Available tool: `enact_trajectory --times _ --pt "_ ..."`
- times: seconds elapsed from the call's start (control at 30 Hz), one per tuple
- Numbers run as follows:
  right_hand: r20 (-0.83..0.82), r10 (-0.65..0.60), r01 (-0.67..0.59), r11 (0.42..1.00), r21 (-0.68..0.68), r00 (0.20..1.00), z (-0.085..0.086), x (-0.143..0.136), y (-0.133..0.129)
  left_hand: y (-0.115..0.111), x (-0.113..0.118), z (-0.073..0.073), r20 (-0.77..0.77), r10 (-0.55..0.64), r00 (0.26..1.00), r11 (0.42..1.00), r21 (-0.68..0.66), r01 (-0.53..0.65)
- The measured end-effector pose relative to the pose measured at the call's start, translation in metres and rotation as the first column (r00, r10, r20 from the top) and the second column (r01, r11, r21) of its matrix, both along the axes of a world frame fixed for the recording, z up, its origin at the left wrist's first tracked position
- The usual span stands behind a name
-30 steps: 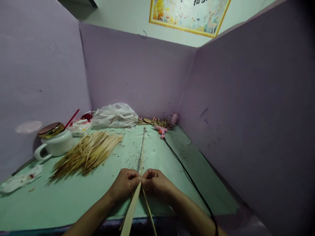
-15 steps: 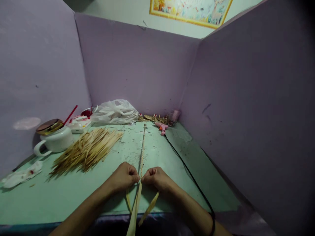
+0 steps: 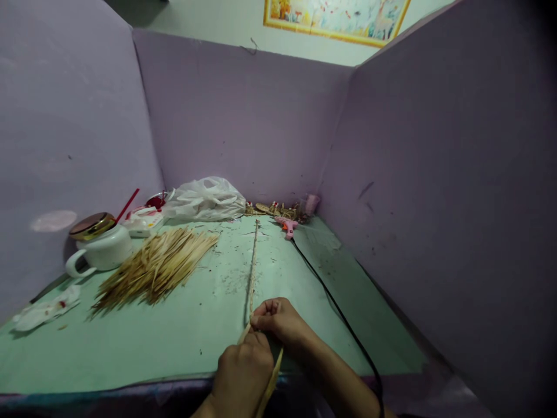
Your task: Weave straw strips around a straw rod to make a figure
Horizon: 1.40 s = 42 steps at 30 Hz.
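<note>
A thin plaited straw braid [image 3: 253,261] runs up the middle of the table, away from me. My right hand [image 3: 281,320] pinches its near end between thumb and fingertips. Just below and left of it, my left hand [image 3: 244,368] is closed with its back toward me, on a loose straw strand of the braid; its fingertips are mostly hidden. A pale strand [image 3: 245,332] shows between the braid's end and my left knuckles. Another flat strand [image 3: 273,377] hangs from under my right hand past the table edge.
A pile of dry straw strips [image 3: 154,270] lies at left, beside a white mug [image 3: 107,251] with a gold-rimmed lid [image 3: 92,225]. Crumpled tissue [image 3: 46,309] is at far left. Behind are a plastic bag [image 3: 204,200] and a pink glue gun [image 3: 287,226]; its black cord [image 3: 331,296] trails right.
My left hand has moved down and right from the braid's left side, turning its back toward me. My right hand keeps its pinch at nearly the same spot.
</note>
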State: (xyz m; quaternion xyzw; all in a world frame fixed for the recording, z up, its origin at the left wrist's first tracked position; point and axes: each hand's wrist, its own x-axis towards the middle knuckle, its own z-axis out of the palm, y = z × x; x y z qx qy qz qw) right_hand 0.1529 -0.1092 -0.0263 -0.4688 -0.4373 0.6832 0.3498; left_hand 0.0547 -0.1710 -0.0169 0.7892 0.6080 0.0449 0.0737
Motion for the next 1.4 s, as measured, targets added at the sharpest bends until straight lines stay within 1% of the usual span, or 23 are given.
enact_trajectory --times 0.1,0.13,0.17,0.2,0.23,0.27,0.3,0.33,0.37,0.4,0.43,0.53,0.6,0.67,0.73,0.8,0.83,0.87,0.93,1.03,1.13,1.27,1.4 --pt "-0.033 0.023 -0.023 1.000 -0.006 0.999 0.001 0.003 0.000 0.008 -0.016 0.013 0.217 0.030 0.976 0.999 0.007 -0.032" --pt "-0.023 0.042 -0.042 0.999 -0.003 0.999 0.002 0.004 0.000 0.014 -0.023 0.018 0.308 0.101 0.946 0.992 0.035 -0.118" --pt "-0.007 0.061 -0.061 0.998 0.002 0.998 0.003 0.004 0.000 0.020 -0.028 0.022 0.423 0.168 0.890 0.980 0.026 -0.197" --pt "0.003 0.073 -0.073 0.997 0.007 0.997 0.004 0.005 0.000 0.027 -0.033 0.024 0.544 0.227 0.808 0.972 -0.079 -0.220" --pt "0.000 0.077 -0.077 0.997 0.008 0.997 0.005 0.005 0.000 0.033 -0.036 0.025 0.624 0.310 0.717 0.947 -0.267 -0.177" --pt "-0.015 0.073 -0.073 0.997 0.003 0.997 0.005 0.005 0.000 0.039 -0.037 0.024 0.669 0.385 0.636 0.895 -0.440 -0.080" --pt "-0.029 0.063 -0.063 0.998 -0.006 0.998 0.005 0.004 0.000 0.044 -0.038 0.022 0.700 0.447 0.557 0.836 -0.548 0.018" --pt "-0.042 0.050 -0.051 0.999 -0.013 0.998 0.005 0.004 0.000 0.047 -0.037 0.019 0.709 0.500 0.497 0.779 -0.619 0.100" --pt "-0.050 0.041 -0.042 0.999 -0.017 0.998 0.005 0.003 -0.001 0.050 -0.035 0.016 0.713 0.534 0.455 0.744 -0.651 0.147" --pt "-0.048 0.035 -0.036 0.999 -0.015 0.998 0.004 0.002 -0.001 0.050 -0.034 0.012 0.712 0.556 0.430 0.730 -0.665 0.157" --pt "-0.038 0.032 -0.032 0.999 -0.007 0.999 0.003 0.002 -0.001 0.051 -0.032 0.008 0.704 0.569 0.425 0.727 -0.672 0.142" --pt "0.015 0.032 -0.033 0.999 0.029 0.999 0.001 0.001 -0.001 0.048 -0.033 0.000 0.679 0.569 0.464 0.731 -0.676 0.092" --pt "0.029 0.037 -0.038 0.998 0.040 0.999 0.001 0.002 -0.001 0.045 -0.037 -0.001 0.675 0.546 0.495 0.742 -0.664 0.087" --pt "0.007 0.029 -0.029 0.999 0.026 1.000 0.004 0.004 -0.002 0.038 -0.043 0.001 0.680 0.494 0.542 0.783 -0.619 0.062" --pt "-0.034 0.012 -0.012 1.000 -0.005 0.999 0.008 0.005 -0.004 0.027 -0.048 0.005 0.661 0.393 0.639 0.872 -0.489 -0.029" --pt "-0.070 -0.008 0.006 1.000 -0.025 0.998 0.010 0.006 -0.005 0.012 -0.052 0.006 0.547 0.300 0.782 0.942 -0.296 -0.155" --pt "-0.077 -0.015 0.013 1.000 -0.028 0.997 0.011 0.006 -0.005 0.004 -0.054 0.006 0.454 0.281 0.846 0.956 -0.208 -0.206" --pt "-0.077 -0.017 0.015 0.999 -0.028 0.997 0.011 0.006 -0.005 -0.003 -0.055 0.003 0.356 0.278 0.892 0.960 -0.146 -0.240" --pt "-0.065 -0.016 0.015 1.000 -0.024 0.998 0.009 0.006 -0.005 -0.014 -0.057 -0.004 0.218 0.256 0.942 0.966 -0.078 -0.245" --pt "-0.048 -0.014 0.014 1.000 -0.002 0.999 0.005 0.005 -0.004 -0.019 -0.060 -0.017 0.182 0.136 0.974 0.990 0.010 -0.140" --pt "-0.048 -0.009 0.010 1.000 0.024 0.999 0.001 0.004 -0.003 -0.016 -0.062 -0.024 0.198 0.038 0.979 0.997 0.065 -0.052" --pt "-0.039 -0.007 0.008 0.999 0.036 0.999 0.000 0.003 -0.003 -0.015 -0.061 -0.023 0.237 -0.006 0.971 0.997 0.076 -0.013" --pt "-0.054 -0.016 0.017 0.999 0.027 0.998 0.002 0.002 -0.004 -0.017 -0.061 -0.022 0.237 -0.001 0.972 0.996 0.082 -0.019"
